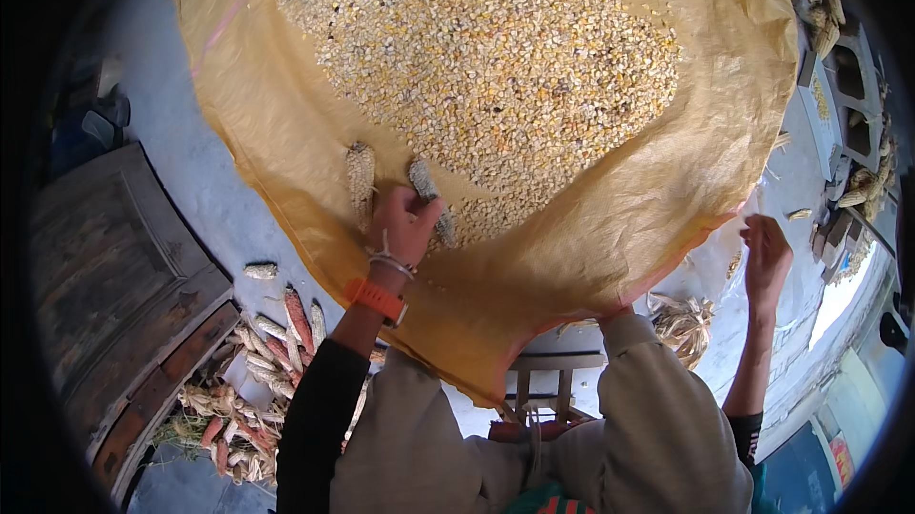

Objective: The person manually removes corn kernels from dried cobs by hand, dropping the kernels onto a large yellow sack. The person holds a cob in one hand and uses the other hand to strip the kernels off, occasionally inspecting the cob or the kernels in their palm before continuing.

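Note:
A wide yellow woven sack sheet is spread before me and over my knees, with a broad heap of loose corn kernels on it. My left hand, with an orange watch at the wrist, is at the near left of the heap, its fingertips at a dark-kernelled corn cob; whether they grip it is not clear. A pale corn cob lies just left of that hand. On the right, my right hand is raised at the sheet's pinkish edge, its fingers bent close together near clear plastic; what they hold cannot be made out.
Red and white cobs and husks are piled on the floor at lower left, beside a wooden panel. A bundle of dry husks lies right of my knee. Hollow concrete blocks and more cobs stand at far right.

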